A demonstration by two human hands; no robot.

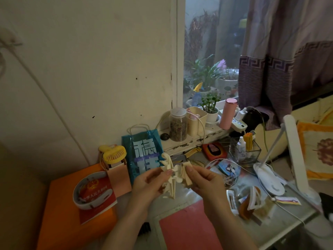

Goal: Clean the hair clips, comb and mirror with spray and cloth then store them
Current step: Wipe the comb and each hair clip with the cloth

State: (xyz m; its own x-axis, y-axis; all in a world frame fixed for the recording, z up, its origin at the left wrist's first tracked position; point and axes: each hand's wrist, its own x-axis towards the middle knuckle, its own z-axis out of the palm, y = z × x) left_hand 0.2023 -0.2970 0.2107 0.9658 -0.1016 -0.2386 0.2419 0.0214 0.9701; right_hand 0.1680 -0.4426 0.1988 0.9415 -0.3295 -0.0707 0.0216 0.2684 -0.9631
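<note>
While raised above the cluttered grey surface (pixel 281 226), left hand (pixel 146 184) pinches a cream plastic claw hair clip (pixel 169 175) between curled fingers and thumb, clip hanging upright with teeth pointing down. Right hand (pixel 203 179) close beside, fingers curled round a second cream hair clip (pixel 184 173), touching the first at the middle. Both clips held in the air, near the centre of the scene, in front of a teal glossy gift bag (pixel 142 156) with large white characters. Left of that, a yellow handheld fan (pixel 113 153) in a pink paper bag, and farther left an orange box (pixel 63 213) carrying a red booklet and a white ring-shaped band (pixel 93 192). Near edge: a pink sheet (pixel 187 230) lying flat. Right: a white folding desk lamp (pixel 270 177), a clear glass square holder (pixel 246 152) with a small white bottle. Far, on the windowsill: a lidded jar (pixel 178 123), a pink tumbler (pixel 228 112), a small potted plant (pixel 210 107).
</note>
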